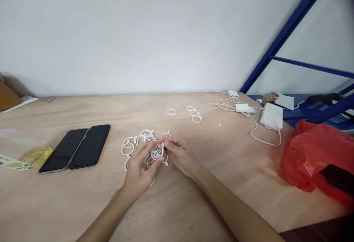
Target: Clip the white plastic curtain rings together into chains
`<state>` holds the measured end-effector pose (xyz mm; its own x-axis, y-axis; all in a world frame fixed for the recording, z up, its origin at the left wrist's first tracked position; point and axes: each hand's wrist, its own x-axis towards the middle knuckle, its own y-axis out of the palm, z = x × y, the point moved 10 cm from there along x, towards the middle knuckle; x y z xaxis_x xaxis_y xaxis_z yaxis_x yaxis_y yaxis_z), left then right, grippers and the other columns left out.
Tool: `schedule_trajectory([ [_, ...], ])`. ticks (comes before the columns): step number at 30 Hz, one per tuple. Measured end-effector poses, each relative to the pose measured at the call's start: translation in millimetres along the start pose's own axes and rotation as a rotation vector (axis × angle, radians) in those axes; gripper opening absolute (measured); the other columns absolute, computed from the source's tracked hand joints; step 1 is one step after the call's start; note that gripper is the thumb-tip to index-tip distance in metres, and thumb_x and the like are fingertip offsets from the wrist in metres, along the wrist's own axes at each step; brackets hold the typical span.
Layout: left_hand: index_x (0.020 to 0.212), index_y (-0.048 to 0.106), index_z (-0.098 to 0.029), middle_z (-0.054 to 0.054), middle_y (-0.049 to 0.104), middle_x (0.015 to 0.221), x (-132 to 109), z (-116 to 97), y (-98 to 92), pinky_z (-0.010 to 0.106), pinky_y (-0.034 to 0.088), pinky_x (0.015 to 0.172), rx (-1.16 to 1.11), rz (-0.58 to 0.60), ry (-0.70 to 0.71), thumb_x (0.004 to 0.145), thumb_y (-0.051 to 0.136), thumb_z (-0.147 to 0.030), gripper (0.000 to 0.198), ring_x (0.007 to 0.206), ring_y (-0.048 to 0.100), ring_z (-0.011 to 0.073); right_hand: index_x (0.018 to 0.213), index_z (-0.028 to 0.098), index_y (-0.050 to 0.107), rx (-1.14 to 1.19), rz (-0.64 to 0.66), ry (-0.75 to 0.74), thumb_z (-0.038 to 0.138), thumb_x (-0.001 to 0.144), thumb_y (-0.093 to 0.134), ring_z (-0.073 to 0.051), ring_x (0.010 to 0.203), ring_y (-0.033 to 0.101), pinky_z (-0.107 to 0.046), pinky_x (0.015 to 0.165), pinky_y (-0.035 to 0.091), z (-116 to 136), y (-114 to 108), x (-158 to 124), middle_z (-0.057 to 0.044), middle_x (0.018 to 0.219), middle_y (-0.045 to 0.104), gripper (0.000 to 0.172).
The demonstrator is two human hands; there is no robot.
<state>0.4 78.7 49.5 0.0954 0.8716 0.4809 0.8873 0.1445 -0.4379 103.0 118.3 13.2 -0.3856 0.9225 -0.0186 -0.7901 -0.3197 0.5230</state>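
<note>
A white plastic ring (162, 151) with a small tab is held up between both hands, above a loose pile of similar white rings (128, 146). Fingers and thumb of my left hand (140, 170) grip the ring from its left side. At its top right, my right hand (181, 156) pinches the ring near the tab; the fingertips partly hide that spot. Part of the pile lies hidden under my hands. Farther back on the wooden table (110, 205) lie a single ring (171, 112) and a small overlapping group of rings (195, 114).
Two dark phones (90, 146) lie side by side at left, beside a clear bag with a yellow coil (35, 157). White cables and a charger (242, 108) sit at the back right, near a white box (271, 116). A red plastic bag (309, 153) covers the right edge.
</note>
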Motion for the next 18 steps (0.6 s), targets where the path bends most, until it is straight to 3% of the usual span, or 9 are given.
schedule_trajectory([
  [5,0.115,0.062,-0.021,0.008,0.065,0.102,-2,-4,-0.6,0.034,0.051,0.08,0.018,-0.018,0.015,0.082,0.062,-0.027,0.033,0.092,0.062,0.021,0.065,0.018,0.063,0.046,-0.068,-0.005,0.044,0.071,0.071,-0.009,0.055,0.042,-0.024,0.055,0.035,-12,-1,1,0.003,0.057,0.049,0.028],
  [9,0.115,0.062,-0.02,0.007,0.066,0.097,-3,0,2.1,0.032,0.051,0.074,0.061,-0.007,0.006,0.083,0.061,-0.029,0.032,0.083,0.061,0.0191,0.066,0.019,0.059,-0.18,-0.147,-0.08,0.05,0.076,0.063,-0.01,0.052,0.039,-0.024,0.051,0.033,-7,-8,1,0.004,0.056,0.046,0.033],
  [12,0.119,0.059,-0.022,0.008,0.064,0.107,-2,2,1.0,0.036,0.049,0.083,0.145,-0.024,0.035,0.083,0.061,-0.027,0.036,0.097,0.059,0.0224,0.074,0.019,0.062,-0.484,-0.179,-0.171,0.045,0.084,0.053,-0.013,0.061,0.05,-0.027,0.06,0.041,13,-22,4,0.0,0.065,0.055,0.029],
  [14,0.124,0.056,-0.023,0.009,0.06,0.115,-3,2,1.6,0.042,0.045,0.091,0.239,-0.024,0.069,0.084,0.058,-0.025,0.039,0.107,0.054,0.0249,0.088,0.019,0.064,-0.761,-0.314,-0.285,0.04,0.087,0.048,-0.017,0.079,0.057,-0.03,0.074,0.044,37,-47,4,-0.005,0.084,0.064,0.026],
  [16,0.129,0.052,-0.026,0.008,0.057,0.122,-3,1,3.3,0.047,0.04,0.097,0.328,-0.016,0.105,0.086,0.053,-0.02,0.043,0.112,0.05,0.026,0.103,0.015,0.063,-1.127,-0.482,-0.366,0.032,0.087,0.046,-0.023,0.101,0.054,-0.036,0.089,0.041,60,-73,2,-0.011,0.105,0.063,0.028],
  [18,0.134,0.046,-0.028,0.007,0.053,0.129,-4,0,5.3,0.05,0.035,0.101,0.384,-0.004,0.131,0.087,0.048,-0.016,0.049,0.116,0.047,0.0263,0.119,0.012,0.056,-1.429,-0.609,-0.307,0.027,0.087,0.045,-0.028,0.118,0.044,-0.041,0.1,0.032,68,-98,2,-0.016,0.126,0.055,0.037],
])
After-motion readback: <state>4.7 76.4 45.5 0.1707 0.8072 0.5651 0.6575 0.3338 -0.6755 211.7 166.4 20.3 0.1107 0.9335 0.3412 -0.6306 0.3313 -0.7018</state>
